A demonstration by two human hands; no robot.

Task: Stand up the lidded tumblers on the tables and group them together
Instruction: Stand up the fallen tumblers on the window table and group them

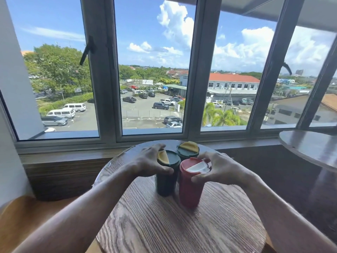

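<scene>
All three tumblers stand on the round bench (182,225). The left hand (147,162) grips a green tumbler (166,177), the right hand (221,168) the red tumbler (190,189). Slide both gently against the rear green tumbler (187,151), seemingly touching already.

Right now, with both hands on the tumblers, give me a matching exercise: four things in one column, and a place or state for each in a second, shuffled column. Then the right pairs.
Things:
1. red tumbler
2. near green tumbler
3. far green tumbler
4. second table

Places or states:
A. held at the rim by the left hand
B. at the right edge of the view, by the window
C. white flap on its lid, right hand around the top
D. upright behind the other two, no hand on it

Pairs: 1-C, 2-A, 3-D, 4-B
</scene>
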